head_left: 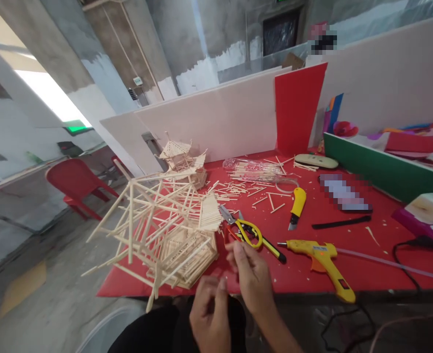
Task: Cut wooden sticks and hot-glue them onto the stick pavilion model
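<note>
Your left hand [209,314] and right hand [251,274] hovered close together at the counter's [371,274] front edge, grip unclear; the stick model [165,230] overhung the edge beside them.

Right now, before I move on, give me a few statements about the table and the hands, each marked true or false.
1. The glue gun lies on the red table, to the right of the right hand. True.
2. The right hand grips the scissors. False: they lie flat on the table just past its fingertips.
3. The stick model stands at the table's left end. True.
4. The utility knife has a blue handle. False: it is yellow.
5. The left hand rests on the glue gun. False: it is at the table's near edge, close beside the right hand.
</note>
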Available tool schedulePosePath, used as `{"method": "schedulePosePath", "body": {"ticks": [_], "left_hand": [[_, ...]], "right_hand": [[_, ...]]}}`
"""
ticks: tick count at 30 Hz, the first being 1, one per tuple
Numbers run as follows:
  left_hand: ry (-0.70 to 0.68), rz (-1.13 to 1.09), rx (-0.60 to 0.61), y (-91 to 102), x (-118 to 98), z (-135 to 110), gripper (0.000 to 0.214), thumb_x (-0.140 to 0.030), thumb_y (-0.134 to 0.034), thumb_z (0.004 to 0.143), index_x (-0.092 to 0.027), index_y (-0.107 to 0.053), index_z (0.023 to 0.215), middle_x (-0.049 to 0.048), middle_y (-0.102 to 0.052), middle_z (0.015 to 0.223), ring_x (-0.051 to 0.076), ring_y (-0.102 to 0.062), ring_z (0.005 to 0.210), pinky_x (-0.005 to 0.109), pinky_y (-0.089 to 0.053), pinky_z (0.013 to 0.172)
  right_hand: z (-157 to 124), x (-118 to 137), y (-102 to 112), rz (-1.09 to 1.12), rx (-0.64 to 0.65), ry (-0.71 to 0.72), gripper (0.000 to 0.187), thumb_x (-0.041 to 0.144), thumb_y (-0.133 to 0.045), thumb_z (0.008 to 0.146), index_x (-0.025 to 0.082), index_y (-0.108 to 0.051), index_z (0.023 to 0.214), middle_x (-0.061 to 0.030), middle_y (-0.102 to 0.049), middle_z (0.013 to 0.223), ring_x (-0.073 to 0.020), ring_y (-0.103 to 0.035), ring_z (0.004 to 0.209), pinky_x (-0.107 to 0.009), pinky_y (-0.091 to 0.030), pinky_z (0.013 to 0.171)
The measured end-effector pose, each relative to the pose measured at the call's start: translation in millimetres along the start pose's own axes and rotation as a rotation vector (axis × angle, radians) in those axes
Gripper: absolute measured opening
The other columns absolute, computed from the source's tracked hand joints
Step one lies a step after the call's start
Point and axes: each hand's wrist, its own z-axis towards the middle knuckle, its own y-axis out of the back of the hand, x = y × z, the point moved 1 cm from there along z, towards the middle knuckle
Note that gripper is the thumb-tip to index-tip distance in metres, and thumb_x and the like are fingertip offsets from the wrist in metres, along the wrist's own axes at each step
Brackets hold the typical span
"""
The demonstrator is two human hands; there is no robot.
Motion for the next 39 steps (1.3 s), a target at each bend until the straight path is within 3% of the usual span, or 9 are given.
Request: {"method": "schedulePosePath", "body": {"ticks": [3, 7, 9, 14, 20, 23, 27, 31, 39], "left_hand": [[-0.106, 0.105, -0.292, 17.2, -11.1, -4.5, 0.033, -0.032, -0.068, 0.081, -0.02, -0.051, 0.056, -0.0013, -0.051, 0.066, 0.014, -0.048, 0.066, 0.027, -0.039, 0.066], [-0.02, 0.325, -0.478, 50.9, -12.2, 5.9, 0.033, -0.046, -0.079, 0.066, -0.021, -0.057, 0.067, -0.0028, -0.055, 0.071, 0.013, -0.051, 0.062, 0.025, -0.042, 0.059], [0.108, 0.528, -0.483, 67.8, -6.9, 16.5, 0.043, -0.055, -0.08, 0.058, -0.02, -0.061, 0.073, -0.0034, -0.058, 0.069, 0.012, -0.049, 0.053, 0.026, -0.04, 0.053], [0.226, 0.722, -0.437, 100.7, 9.0, 39.6, 0.046, -0.064, -0.07, 0.065, -0.019, -0.066, 0.073, -0.0029, -0.058, 0.055, 0.017, -0.054, 0.051, 0.029, -0.04, 0.053], [0.14, 0.431, -0.567, 126.5, 21.5, 51.1, 0.039, -0.053, -0.073, 0.064, -0.019, -0.066, 0.08, -0.0007, -0.068, 0.075, 0.018, -0.061, 0.071, 0.029, -0.047, 0.065], [0.157, 0.315, -0.581, 132.4, 24.7, 50.4, 0.039, -0.048, -0.074, 0.063, -0.019, -0.069, 0.088, 0.0015, -0.071, 0.088, 0.02, -0.064, 0.082, 0.031, -0.05, 0.072], [0.269, 0.395, -0.659, 140.3, 33.9, 47.0, 0.043, -0.049, -0.073, 0.062, -0.017, -0.074, 0.091, 0.0045, -0.074, 0.088, 0.027, -0.067, 0.086, 0.042, -0.05, 0.088], [0.299, 0.442, -0.681, 142.6, 42.6, 49.1, 0.038, -0.049, -0.073, 0.06, -0.019, -0.075, 0.085, 0.0064, -0.077, 0.09, 0.034, -0.065, 0.104, 0.049, -0.044, 0.101], [0.364, 0.274, -0.611, 100.3, 28.0, 50.8, 0.041, -0.048, -0.078, 0.057, -0.019, -0.076, 0.086, 0.0071, -0.078, 0.091, 0.035, -0.066, 0.106, 0.049, -0.049, 0.098]], "right_hand": [[1.8, -18.4, -6.8, -0.056, 0.078, 0.016, 0.041, 0.022, -0.051, 0.086, 0.019, -0.058, 0.126, -0.0094, -0.068, 0.117, -0.0196, -0.065, 0.102, -0.028, -0.056, 0.078], [1.2, -25.3, -21.4, -0.241, 0.174, 0.16, 0.053, 0.01, -0.045, 0.078, 0.014, -0.056, 0.13, -0.0116, -0.062, 0.129, -0.0222, -0.055, 0.121, -0.037, -0.046, 0.103], [-0.4, -20.4, -27.3, -0.336, 0.2, 0.191, 0.056, 0.008, -0.045, 0.078, 0.013, -0.055, 0.132, -0.0117, -0.061, 0.129, -0.0233, -0.052, 0.124, -0.04, -0.042, 0.107], [-11.9, -8.2, -31.0, -0.451, 0.248, 0.2, 0.055, 0.006, -0.045, 0.08, 0.014, -0.055, 0.133, -0.0104, -0.063, 0.123, -0.0246, -0.051, 0.12, -0.04, -0.043, 0.105], [-35.5, -5.1, -40.8, -0.333, 0.355, 0.265, 0.054, 0.003, -0.047, 0.078, 0.018, -0.058, 0.128, -0.0056, -0.065, 0.12, -0.0215, -0.052, 0.115, -0.035, -0.044, 0.103], [-41.6, -4.8, -48.4, -0.315, 0.358, 0.288, 0.043, 0.005, -0.048, 0.082, 0.017, -0.062, 0.122, -0.0062, -0.067, 0.114, -0.0214, -0.055, 0.11, -0.035, -0.045, 0.1], [-40.2, -8.9, -57.1, -0.368, 0.292, 0.315, 0.022, 0.019, -0.051, 0.093, 0.019, -0.067, 0.108, -0.0053, -0.071, 0.1, -0.0226, -0.06, 0.097, -0.036, -0.047, 0.087], [-30.4, -14.4, -63.7, -0.441, 0.214, 0.39, 0.02, 0.024, -0.05, 0.096, 0.021, -0.07, 0.097, -0.0048, -0.072, 0.09, -0.0229, -0.062, 0.09, -0.035, -0.047, 0.081], [-1.1, -22.0, -63.3, -0.648, 0.114, 0.425, 0.028, 0.017, -0.047, 0.095, 0.019, -0.071, 0.109, -0.0087, -0.073, 0.095, -0.0248, -0.064, 0.091, -0.037, -0.051, 0.082]]}}
